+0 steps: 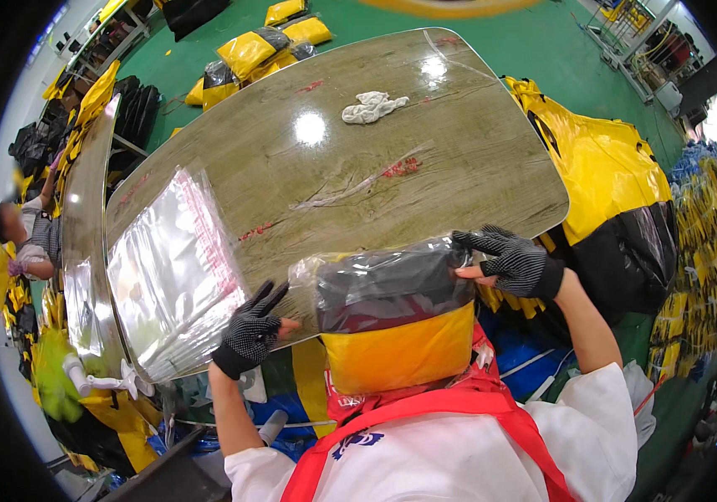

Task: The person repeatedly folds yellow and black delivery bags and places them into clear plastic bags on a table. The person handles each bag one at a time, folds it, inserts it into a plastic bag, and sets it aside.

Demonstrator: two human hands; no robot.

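A folded black and yellow item in a clear plastic bag [396, 289] lies across the table's near edge, its yellow part toward my body. My right hand [513, 263], in a black dotted glove with some fingertips bare, grips the bag's right end between thumb and fingers. To the left of it, my left hand [251, 333], gloved alike, is apart from the bag with its fingers spread. A stack of flat clear plastic bags [170, 272] with pink-red edge print lies on the table just beyond my left hand.
The wood-patterned table [459, 159] bears a crumpled white cloth [372, 107] and red-marked tape scraps. Yellow and black bags [601, 184] stand at its right edge; wrapped packages [254, 54] lie on the green floor. Another person [28, 226] works at a far-left table.
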